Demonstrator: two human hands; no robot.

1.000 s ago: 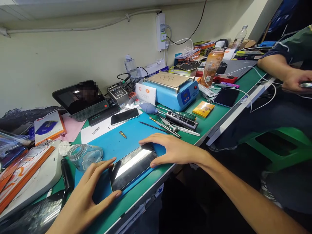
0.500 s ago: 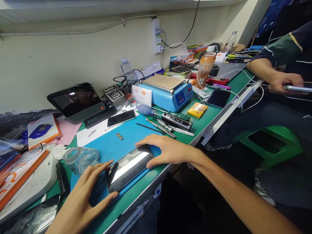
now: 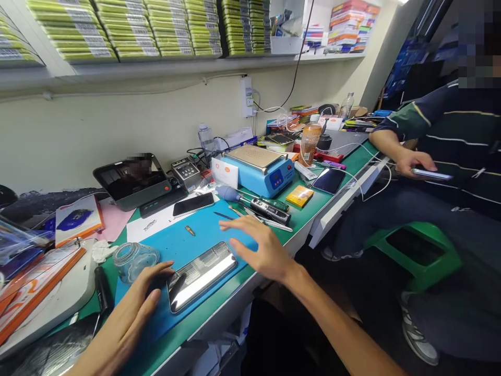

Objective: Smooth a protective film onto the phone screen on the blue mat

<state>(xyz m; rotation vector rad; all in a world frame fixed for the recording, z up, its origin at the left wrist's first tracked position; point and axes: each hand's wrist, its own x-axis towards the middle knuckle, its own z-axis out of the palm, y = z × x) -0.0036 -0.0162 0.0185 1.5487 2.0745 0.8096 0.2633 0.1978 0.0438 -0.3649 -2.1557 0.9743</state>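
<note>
On my feed: phone [image 3: 201,278] lies flat on blue mat [image 3: 201,223], on the worktop [image 3: 301,219]. My left grip [image 3: 135,308] is spread just beside its left end, contact unclear. Right grip [image 3: 264,248] also spread, by its right end. Glass jar [image 3: 136,262] just beyond left grip.

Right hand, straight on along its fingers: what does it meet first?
Probably the small brass-coloured piece on the blue mat. The right hand looks raised, depth unclear, so it could pass above.
</note>
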